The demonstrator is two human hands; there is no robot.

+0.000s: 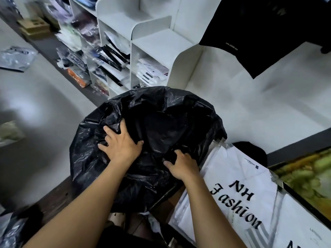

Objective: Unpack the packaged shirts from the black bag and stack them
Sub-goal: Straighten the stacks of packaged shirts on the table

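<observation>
A large black plastic bag (161,122) bulges in front of me, crumpled and shiny. My left hand (121,144) lies on its near left side with the fingertips curled into a fold of the plastic. My right hand (182,165) grips the bag's near right edge, fingers tucked into the plastic. To the right of the bag lies a packaged white shirt (238,185) in clear wrap printed "NH Fashion", on top of other white packages. The bag's contents are hidden.
White cubby shelves (152,42) at the back hold several packaged shirts. A black shirt (259,33) hangs at the upper right. A framed picture (308,176) leans at the right. Loose plastic packages (16,58) lie on the floor at the left.
</observation>
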